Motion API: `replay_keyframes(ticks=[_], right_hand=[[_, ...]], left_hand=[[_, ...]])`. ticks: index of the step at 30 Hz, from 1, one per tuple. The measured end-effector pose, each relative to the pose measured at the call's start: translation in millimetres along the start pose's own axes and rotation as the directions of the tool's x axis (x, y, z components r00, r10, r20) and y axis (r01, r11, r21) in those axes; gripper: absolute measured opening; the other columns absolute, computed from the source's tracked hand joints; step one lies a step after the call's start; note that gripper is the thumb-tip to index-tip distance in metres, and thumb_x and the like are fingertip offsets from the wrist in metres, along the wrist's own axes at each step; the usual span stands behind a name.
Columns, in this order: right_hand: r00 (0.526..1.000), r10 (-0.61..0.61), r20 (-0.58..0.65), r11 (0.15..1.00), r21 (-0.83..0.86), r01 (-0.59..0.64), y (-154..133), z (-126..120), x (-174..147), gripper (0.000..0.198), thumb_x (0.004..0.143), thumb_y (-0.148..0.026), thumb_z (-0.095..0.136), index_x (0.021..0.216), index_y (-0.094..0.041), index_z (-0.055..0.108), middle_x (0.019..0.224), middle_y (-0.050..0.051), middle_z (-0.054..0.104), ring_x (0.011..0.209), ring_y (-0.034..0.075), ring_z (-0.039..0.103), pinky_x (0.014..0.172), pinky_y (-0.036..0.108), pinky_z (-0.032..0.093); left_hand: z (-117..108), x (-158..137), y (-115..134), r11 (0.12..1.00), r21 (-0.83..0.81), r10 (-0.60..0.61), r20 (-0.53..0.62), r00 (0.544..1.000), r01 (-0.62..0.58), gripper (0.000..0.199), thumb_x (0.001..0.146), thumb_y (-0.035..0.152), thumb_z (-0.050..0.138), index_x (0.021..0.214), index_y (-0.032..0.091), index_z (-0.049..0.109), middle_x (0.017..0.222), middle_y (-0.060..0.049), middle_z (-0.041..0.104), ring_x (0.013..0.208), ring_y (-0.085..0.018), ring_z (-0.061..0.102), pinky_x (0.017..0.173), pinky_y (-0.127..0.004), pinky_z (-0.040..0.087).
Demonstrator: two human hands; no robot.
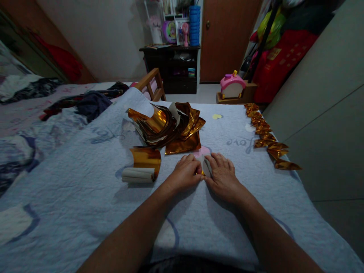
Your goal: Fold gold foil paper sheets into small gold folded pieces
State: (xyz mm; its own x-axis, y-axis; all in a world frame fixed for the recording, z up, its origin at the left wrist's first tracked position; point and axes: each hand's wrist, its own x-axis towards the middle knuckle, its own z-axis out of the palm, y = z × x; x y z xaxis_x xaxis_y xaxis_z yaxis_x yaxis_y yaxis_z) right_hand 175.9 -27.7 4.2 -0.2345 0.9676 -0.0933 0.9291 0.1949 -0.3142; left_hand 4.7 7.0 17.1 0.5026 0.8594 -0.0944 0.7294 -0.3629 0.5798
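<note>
Between my two hands lies a small sheet of gold foil paper (207, 167), its grey-white back partly showing and a bit of gold near my left fingertips. My left hand (186, 170) pinches its left side, fingers curled. My right hand (223, 174) presses on its right side with the fingers bent over it. Left of my hands rests a curled stack of gold paper (139, 174), grey side outward at the front. Beyond it spreads a larger fanned pile of gold foil sheets (159, 121). Several folded gold paper pieces (261, 129) run in a row along the right edge.
Everything lies on a light blue quilted cover (113, 227). Clothes (93, 102) are heaped at the left. A wooden chair (155, 83), a dark cabinet (170, 68) and a pink toy (232, 85) stand beyond the far edge. A pale cabinet side (327, 132) rises at the right.
</note>
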Motion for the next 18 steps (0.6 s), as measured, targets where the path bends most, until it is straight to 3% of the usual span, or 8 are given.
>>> replay_keyframes(ticks=[11,18], right_hand=[[0.999,-0.034,0.034,0.999,-0.006,0.034,8.9,4.1,0.6,0.068,0.094,-0.034,0.048,0.159,-0.027,0.03,0.164,0.013,0.03,0.152,0.038,0.022,0.118,0.06,0.02],[0.998,-0.058,-0.018,0.996,0.065,0.059,15.0,0.4,3.3,0.078,0.082,-0.02,0.048,0.157,-0.014,0.029,0.16,0.017,0.037,0.148,0.035,0.03,0.119,0.057,0.022]], left_hand=[[-1.0,-0.6,3.2,1.0,0.016,-0.022,-0.005,1.0,0.022,0.008,0.083,0.023,0.065,0.078,0.02,0.06,0.096,-0.004,0.055,0.098,-0.022,0.052,0.085,-0.032,0.04],[1.2,-2.8,1.7,0.999,-0.032,-0.02,-0.044,0.999,0.019,0.013,0.08,0.023,0.067,0.086,0.021,0.056,0.095,-0.003,0.054,0.096,-0.023,0.051,0.084,-0.033,0.042]])
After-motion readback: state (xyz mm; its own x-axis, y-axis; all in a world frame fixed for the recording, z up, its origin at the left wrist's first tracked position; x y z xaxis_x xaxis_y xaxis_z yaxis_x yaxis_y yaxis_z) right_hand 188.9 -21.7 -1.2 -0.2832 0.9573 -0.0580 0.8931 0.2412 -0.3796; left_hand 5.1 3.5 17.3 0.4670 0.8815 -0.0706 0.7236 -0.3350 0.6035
